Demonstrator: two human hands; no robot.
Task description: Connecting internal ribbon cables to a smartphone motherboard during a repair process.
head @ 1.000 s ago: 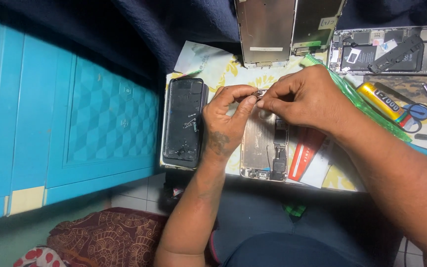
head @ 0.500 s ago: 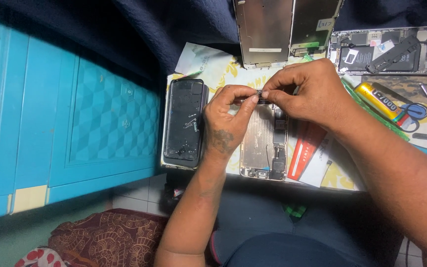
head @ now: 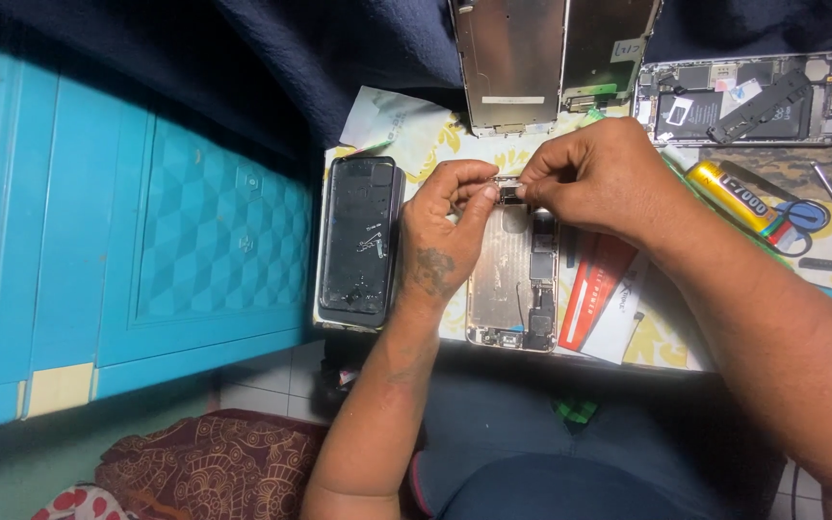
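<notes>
Silver phone shell [head: 512, 289] half hidden under left hand [head: 445, 241] and right hand [head: 599, 178], fingers of both pinched on tiny indistinct part [head: 509, 194]

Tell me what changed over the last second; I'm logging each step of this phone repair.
Barely anything. Both hands keep pinching a small part at the top of the open phone, fingertips shifting only slightly. The black screen and glue tube stayed put.
</notes>
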